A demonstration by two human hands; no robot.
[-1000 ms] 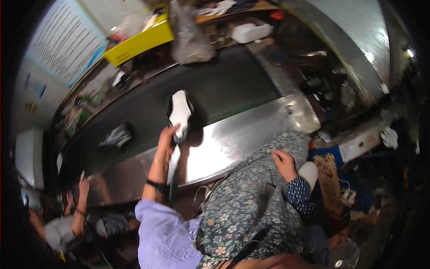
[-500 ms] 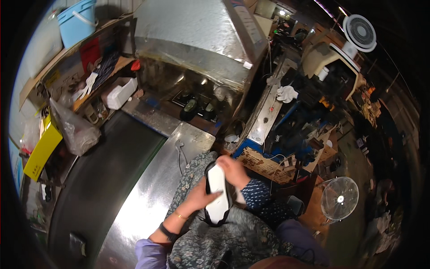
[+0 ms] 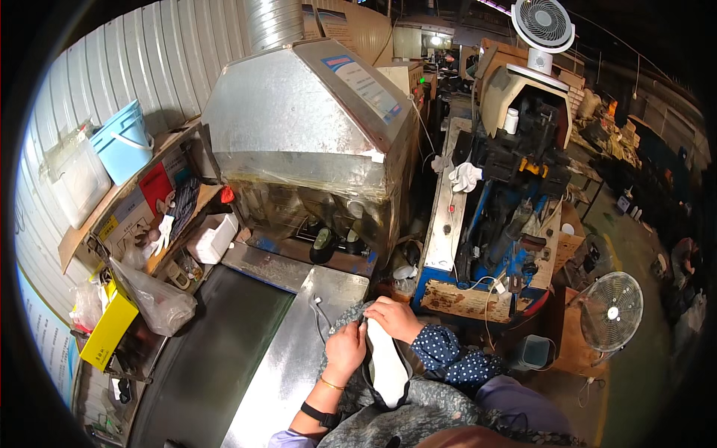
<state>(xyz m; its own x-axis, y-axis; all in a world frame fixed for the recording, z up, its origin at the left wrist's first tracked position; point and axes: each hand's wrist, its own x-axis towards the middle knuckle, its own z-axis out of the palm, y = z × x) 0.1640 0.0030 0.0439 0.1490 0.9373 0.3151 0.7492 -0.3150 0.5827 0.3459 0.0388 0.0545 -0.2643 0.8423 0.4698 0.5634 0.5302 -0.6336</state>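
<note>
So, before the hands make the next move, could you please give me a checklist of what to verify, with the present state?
1. Left hand on the shoe: ok, it grips the far end's left side.
2. Right hand on the shoe: ok, at the same end.
3. White face of the shoe turned up: ok.
4. White face flush with the dark edge at the far end: cannot tell, the hands cover it.
5. Shoe resting on the patterned apron: cannot tell, contact is hidden.
6. Metal tabletop free of loose things: not ok, a thin grey object lies there.
</note>
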